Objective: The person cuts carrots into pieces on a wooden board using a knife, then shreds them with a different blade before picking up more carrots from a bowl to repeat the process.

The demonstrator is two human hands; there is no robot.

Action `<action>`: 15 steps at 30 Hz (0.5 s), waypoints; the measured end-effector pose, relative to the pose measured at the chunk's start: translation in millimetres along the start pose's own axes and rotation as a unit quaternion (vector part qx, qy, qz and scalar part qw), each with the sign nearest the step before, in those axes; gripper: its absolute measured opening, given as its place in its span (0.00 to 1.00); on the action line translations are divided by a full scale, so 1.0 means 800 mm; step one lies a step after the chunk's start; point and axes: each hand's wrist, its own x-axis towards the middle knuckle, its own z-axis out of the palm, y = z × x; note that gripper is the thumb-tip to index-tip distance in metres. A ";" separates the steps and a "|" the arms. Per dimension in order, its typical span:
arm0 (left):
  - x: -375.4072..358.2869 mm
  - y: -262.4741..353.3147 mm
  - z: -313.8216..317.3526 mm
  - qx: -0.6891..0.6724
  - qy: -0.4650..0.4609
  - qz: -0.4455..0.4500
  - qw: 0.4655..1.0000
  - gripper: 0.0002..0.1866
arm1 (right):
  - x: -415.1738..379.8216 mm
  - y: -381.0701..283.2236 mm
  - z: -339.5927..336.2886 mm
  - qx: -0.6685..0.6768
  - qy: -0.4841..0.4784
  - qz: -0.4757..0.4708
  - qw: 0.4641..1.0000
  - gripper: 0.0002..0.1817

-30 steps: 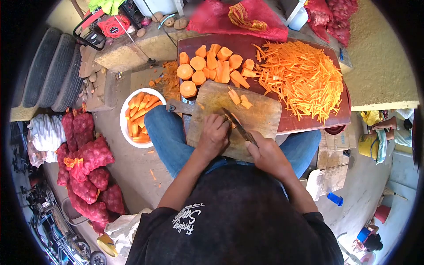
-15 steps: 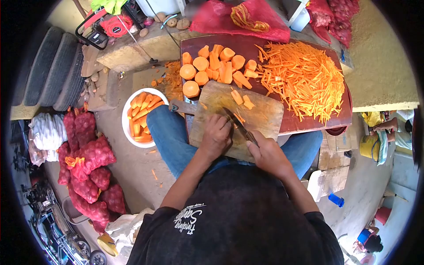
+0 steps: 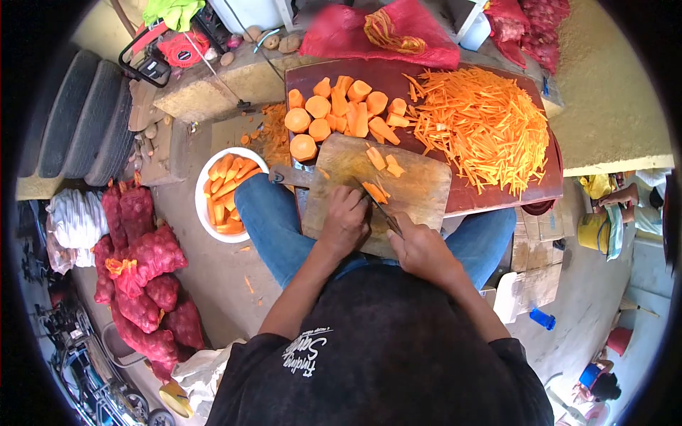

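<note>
1. Left hand (image 3: pixel 346 220) curled, fingers bent down on the near part of the wooden cutting board (image 3: pixel 419 186), pressing a carrot piece (image 3: pixel 374 192) that shows just beyond the fingertips.
2. Right hand (image 3: pixel 421 248) closed around the handle of a knife (image 3: pixel 383 213); blade angled toward far-left, lying right against the carrot piece and the left fingertips.
3. Cutting board resting across the lap, partly over a dark red tray (image 3: pixel 398 71); two small carrot slices (image 3: pixel 383 162) lying farther out on the board, apart from the hands.
4. On the tray, far-left: cluster of thick carrot chunks (image 3: pixel 341 113), round ends up. Far-right: large heap of thin carrot strips (image 3: pixel 479 128), reaching almost to the tray's right edge.
5. Left of the knee, on the floor: white bowl (image 3: pixel 201 206) holding whole peeled carrots.
6. Farther left on the floor: red mesh sacks (image 3: pixel 145 270), bulging; contents hard to make out. Beyond them, stacked tyres (image 3: pixel 82 113).
7. Far side, past the tray: red mesh bag (image 3: pixel 376 32) lying flat on the concrete ledge.
8. Right edge: another person's arm near a yellow bucket (image 3: pixel 593 231), well apart from the work.
</note>
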 end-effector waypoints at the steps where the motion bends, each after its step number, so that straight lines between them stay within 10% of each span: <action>1: -0.001 0.000 -0.001 0.005 -0.001 0.002 1.000 0.15 | -0.001 0.001 0.000 0.006 0.002 0.004 1.000 0.18; 15: 0.002 -0.006 0.005 -0.040 0.051 -0.029 0.997 0.14 | -0.038 0.064 -0.049 0.363 0.043 0.109 0.924 0.14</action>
